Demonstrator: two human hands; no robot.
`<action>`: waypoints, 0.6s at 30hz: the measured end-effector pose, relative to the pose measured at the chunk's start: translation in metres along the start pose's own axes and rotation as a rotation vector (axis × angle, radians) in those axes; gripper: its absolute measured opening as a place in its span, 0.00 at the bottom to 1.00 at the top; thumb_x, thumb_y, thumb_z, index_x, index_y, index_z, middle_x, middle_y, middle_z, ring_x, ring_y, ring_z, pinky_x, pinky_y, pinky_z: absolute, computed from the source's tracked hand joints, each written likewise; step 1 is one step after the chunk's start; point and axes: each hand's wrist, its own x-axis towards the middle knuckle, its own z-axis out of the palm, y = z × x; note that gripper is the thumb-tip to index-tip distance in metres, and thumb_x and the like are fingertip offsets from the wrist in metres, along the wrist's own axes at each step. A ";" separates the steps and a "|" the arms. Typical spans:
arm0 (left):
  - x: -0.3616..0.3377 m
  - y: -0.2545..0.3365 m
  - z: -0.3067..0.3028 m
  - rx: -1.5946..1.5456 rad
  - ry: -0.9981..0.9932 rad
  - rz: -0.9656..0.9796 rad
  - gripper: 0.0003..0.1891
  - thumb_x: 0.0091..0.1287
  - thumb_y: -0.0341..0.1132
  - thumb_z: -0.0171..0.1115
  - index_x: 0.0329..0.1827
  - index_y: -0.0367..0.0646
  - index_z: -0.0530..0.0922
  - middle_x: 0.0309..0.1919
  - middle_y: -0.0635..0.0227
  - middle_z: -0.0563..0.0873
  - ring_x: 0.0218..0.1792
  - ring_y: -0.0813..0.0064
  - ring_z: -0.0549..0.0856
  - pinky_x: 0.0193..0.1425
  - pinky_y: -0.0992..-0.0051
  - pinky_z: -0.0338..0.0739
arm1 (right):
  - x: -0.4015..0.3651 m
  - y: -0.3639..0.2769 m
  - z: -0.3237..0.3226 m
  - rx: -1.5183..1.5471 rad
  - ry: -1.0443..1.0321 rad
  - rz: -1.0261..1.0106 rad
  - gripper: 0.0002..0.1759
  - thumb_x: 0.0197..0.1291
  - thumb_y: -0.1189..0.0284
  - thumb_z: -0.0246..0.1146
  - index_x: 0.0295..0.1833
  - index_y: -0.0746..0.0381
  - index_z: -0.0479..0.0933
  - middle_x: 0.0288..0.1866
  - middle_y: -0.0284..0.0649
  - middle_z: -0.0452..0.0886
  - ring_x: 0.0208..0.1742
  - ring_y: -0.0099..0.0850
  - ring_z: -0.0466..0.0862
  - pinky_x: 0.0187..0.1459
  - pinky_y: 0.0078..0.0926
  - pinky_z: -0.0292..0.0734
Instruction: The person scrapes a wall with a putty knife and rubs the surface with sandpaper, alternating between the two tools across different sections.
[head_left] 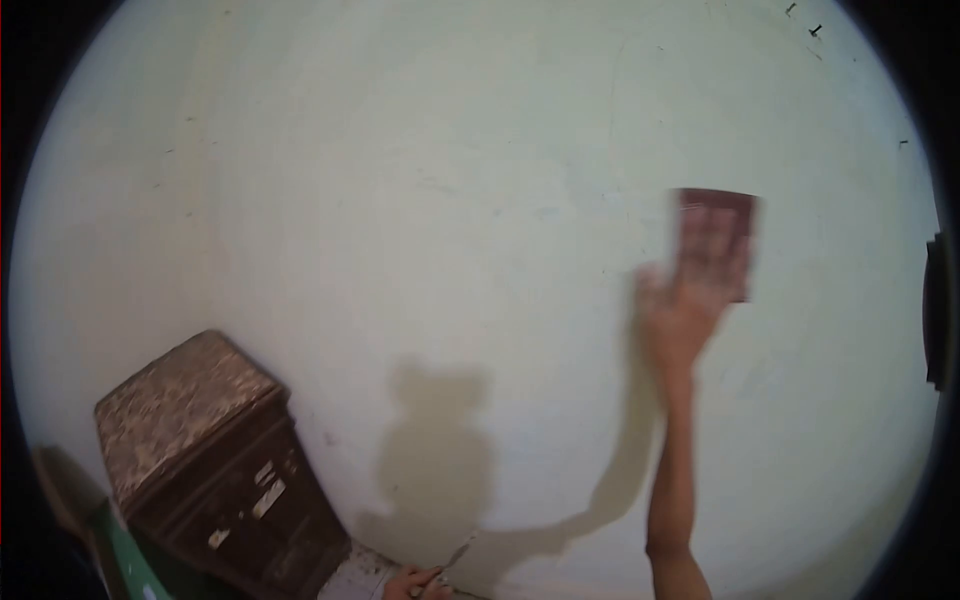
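Note:
My right hand [695,285] is raised high on the pale wall, its palm and spread fingers pressing a dark red sheet of sandpaper [718,198] flat against the surface. Motion blurs the fingers and the sheet. Low at the bottom edge, my left hand [418,583] is closed around the handle of a thin, narrow-bladed tool that looks like a putty knife [457,554]. The blade points up and to the right, near the foot of the wall. Part of the left hand is cut off by the frame.
A dark brown cabinet [250,500] with a mottled top and torn stickers stands at lower left. Beside it is a green object [130,560]. Nails [815,31] stick out of the wall at upper right. A dark object [936,310] is at the right edge. Shadows fall on the wall [400,250].

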 end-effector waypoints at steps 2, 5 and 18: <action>0.032 -0.016 -0.040 -0.219 -0.092 -0.319 0.13 0.71 0.32 0.62 0.53 0.33 0.82 0.33 0.70 0.82 0.27 0.79 0.76 0.34 0.74 0.75 | -0.026 -0.088 0.021 0.244 -0.265 -0.075 0.51 0.50 0.55 0.70 0.80 0.51 0.58 0.83 0.42 0.53 0.82 0.51 0.48 0.79 0.54 0.40; 0.089 -0.031 -0.076 -0.155 -0.277 -0.213 0.13 0.71 0.32 0.62 0.55 0.34 0.82 0.33 0.70 0.82 0.27 0.81 0.76 0.31 0.75 0.74 | -0.053 -0.140 0.038 0.371 -0.478 -0.307 0.47 0.53 0.50 0.69 0.78 0.47 0.61 0.83 0.37 0.55 0.83 0.48 0.50 0.77 0.56 0.47; 0.168 -0.066 -0.120 -0.288 -0.390 -0.212 0.13 0.70 0.33 0.60 0.54 0.38 0.83 0.27 0.74 0.81 0.23 0.81 0.74 0.26 0.77 0.70 | 0.082 -0.078 0.055 -0.181 0.034 -0.017 0.39 0.65 0.56 0.62 0.80 0.47 0.58 0.84 0.40 0.51 0.82 0.54 0.47 0.79 0.55 0.41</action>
